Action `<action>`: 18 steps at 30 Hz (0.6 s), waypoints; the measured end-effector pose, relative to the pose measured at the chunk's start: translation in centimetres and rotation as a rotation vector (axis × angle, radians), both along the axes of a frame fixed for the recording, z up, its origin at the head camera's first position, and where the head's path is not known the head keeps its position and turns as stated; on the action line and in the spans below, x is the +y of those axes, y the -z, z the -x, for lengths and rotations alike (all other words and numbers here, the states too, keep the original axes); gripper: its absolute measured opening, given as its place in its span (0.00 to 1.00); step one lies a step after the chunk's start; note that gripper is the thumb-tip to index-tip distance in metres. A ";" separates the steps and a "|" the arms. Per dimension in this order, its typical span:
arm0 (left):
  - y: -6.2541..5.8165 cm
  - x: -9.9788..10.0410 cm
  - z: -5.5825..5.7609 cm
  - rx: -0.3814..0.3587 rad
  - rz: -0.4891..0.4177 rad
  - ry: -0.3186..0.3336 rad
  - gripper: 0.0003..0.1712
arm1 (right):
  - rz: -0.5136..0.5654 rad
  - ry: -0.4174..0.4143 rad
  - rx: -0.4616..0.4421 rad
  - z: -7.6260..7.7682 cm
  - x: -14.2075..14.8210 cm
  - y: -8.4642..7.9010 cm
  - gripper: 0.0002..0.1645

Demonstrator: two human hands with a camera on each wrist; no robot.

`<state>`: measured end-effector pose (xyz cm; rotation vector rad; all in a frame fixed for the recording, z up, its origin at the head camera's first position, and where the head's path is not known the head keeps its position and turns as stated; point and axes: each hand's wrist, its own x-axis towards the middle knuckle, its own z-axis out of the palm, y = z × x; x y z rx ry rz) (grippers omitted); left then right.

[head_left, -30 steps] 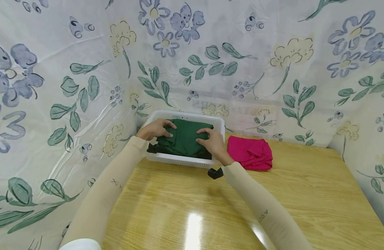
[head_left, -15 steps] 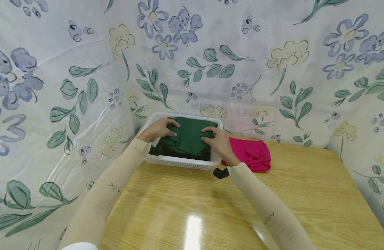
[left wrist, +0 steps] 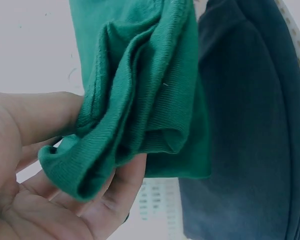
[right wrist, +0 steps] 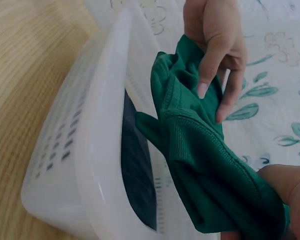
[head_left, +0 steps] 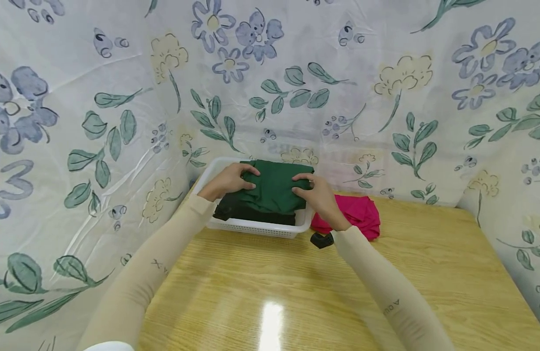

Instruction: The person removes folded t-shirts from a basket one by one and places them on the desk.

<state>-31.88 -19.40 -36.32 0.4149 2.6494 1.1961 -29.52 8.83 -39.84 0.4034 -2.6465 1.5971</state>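
Note:
A folded green garment (head_left: 276, 187) with stitched hems is lifted over the white plastic basket (head_left: 254, 230). My left hand (head_left: 230, 181) grips its left end; in the left wrist view the thumb lies on one side of the folded layers (left wrist: 135, 95) and the fingers go beneath. At the opposite end my right hand (head_left: 317, 196) pinches the cloth. The right wrist view shows the garment (right wrist: 195, 145) sagging between both hands, above the basket's rim (right wrist: 97, 145). A dark folded garment (head_left: 254, 213) lies inside the basket.
A crumpled, folded pink-red cloth (head_left: 362, 217) lies on the wooden table (head_left: 234, 287), right of the basket and partly behind my right hand. A flower-printed curtain (head_left: 296, 112) hangs close behind the basket and along the left side.
Both hands have raised the green garment and shifted it slightly right. More of the dark garment and the basket's inside shows at the left and front. The pink-red cloth stays put.

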 end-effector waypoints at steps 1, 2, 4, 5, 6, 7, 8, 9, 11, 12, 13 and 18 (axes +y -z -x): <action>0.0 0.2 0.0 0.002 -0.008 0.000 0.24 | 0.001 -0.001 0.000 0.0 0.3 -0.1 0.16; -0.1 0.5 -0.1 0.005 -0.012 0.001 0.24 | -0.005 -0.001 0.005 0.0 0.6 -0.2 0.16; -0.1 0.8 -0.1 0.014 -0.012 0.001 0.24 | -0.014 -0.001 0.012 0.0 1.1 -0.3 0.16; -0.1 1.0 -0.1 0.017 -0.012 0.001 0.24 | -0.013 -0.002 0.016 0.0 1.3 -0.4 0.16; -0.1 1.2 0.0 0.022 -0.009 -0.001 0.23 | -0.007 -0.003 0.018 -0.1 1.5 -0.4 0.15; -0.1 1.3 0.0 0.024 -0.011 -0.003 0.23 | 0.001 -0.005 0.019 -0.1 1.8 -0.5 0.15; -0.1 1.5 0.0 0.028 -0.011 -0.003 0.23 | 0.007 -0.008 0.021 -0.2 2.0 -0.5 0.16; -0.1 1.7 -0.1 0.032 -0.014 -0.003 0.23 | 0.015 -0.007 0.020 -0.2 2.2 -0.5 0.16; -0.2 2.2 -0.2 0.046 -0.018 -0.003 0.23 | 0.026 -0.003 0.024 -0.2 2.7 -0.5 0.16; -0.3 2.4 -0.3 0.055 -0.020 -0.005 0.23 | 0.027 0.000 0.025 -0.2 2.9 -0.4 0.16; -0.4 2.7 -0.5 0.064 -0.018 -0.004 0.23 | 0.025 0.003 0.029 -0.2 3.2 -0.3 0.16; -0.7 4.0 -1.0 0.105 -0.004 -0.010 0.22 | 0.013 0.027 0.051 -0.3 4.4 -0.2 0.16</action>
